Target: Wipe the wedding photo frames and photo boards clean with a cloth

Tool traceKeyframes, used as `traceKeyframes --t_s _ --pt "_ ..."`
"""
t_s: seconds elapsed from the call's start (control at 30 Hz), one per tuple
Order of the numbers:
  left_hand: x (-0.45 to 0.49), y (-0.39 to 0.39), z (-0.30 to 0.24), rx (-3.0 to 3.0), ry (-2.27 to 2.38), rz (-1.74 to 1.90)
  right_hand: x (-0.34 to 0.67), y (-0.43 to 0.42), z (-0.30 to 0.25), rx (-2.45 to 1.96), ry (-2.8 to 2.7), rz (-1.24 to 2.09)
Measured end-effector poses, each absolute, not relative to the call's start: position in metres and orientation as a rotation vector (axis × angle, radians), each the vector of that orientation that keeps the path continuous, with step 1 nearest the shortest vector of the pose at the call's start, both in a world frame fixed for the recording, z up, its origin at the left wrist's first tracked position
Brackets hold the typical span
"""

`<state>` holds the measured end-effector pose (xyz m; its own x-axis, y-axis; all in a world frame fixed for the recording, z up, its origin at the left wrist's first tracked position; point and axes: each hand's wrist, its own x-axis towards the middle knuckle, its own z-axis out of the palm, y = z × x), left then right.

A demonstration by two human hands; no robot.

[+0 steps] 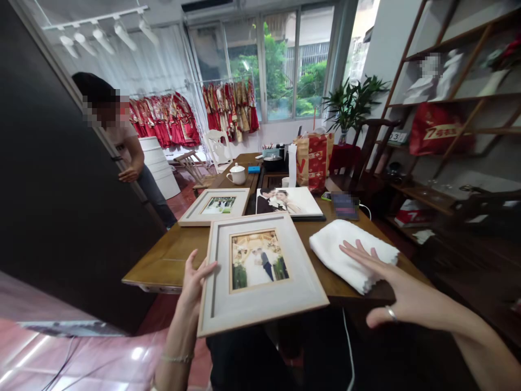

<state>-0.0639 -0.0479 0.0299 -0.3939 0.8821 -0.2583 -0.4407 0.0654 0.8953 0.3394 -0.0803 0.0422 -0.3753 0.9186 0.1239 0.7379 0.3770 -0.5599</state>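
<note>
A light wooden picture frame point(305, 288) with a wide pale mat and a wedding photo lies tilted over the table's front edge. My left hand point(194, 279) grips its left side, with fingers over the rim and the rest of the hand hidden beneath. On the right lies a folded white cloth point(336, 247). My right hand point(386, 277) is spread over the cloth, fingertips on or just above it, thumb apart from it and a ring on it. Behind the held frame rest a second picture frame point(195, 209) and a photo panel point(303, 202) showing a couple.
The wooden table point(163, 260) also carries a white lidded cup point(236, 174), a red and brown paper bag point(313, 163) and a phone point(345, 206) on a white cable. At left a person point(122, 136) holds a large dark panel point(61, 190). Shelves point(448, 98) stand at right.
</note>
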Motion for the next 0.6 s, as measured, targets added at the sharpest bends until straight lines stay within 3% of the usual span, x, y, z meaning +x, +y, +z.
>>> traceKeyframes --t_s 0.1,0.33,0.47,0.6 --pt "-0.080 -0.059 0.040 0.461 1.323 1.562 0.297 -0.091 0.054 -1.346 -2.040 0.756" --pt "-0.112 -0.041 0.068 0.501 1.308 1.538 0.196 -0.048 0.051 -1.101 -1.636 1.550" --pt "-0.139 0.010 0.092 0.941 1.443 1.304 0.170 -0.003 0.064 -1.116 -1.452 1.612" --pt "-0.163 0.084 0.112 1.696 1.934 1.019 0.140 0.048 0.071 -1.209 -1.454 1.599"
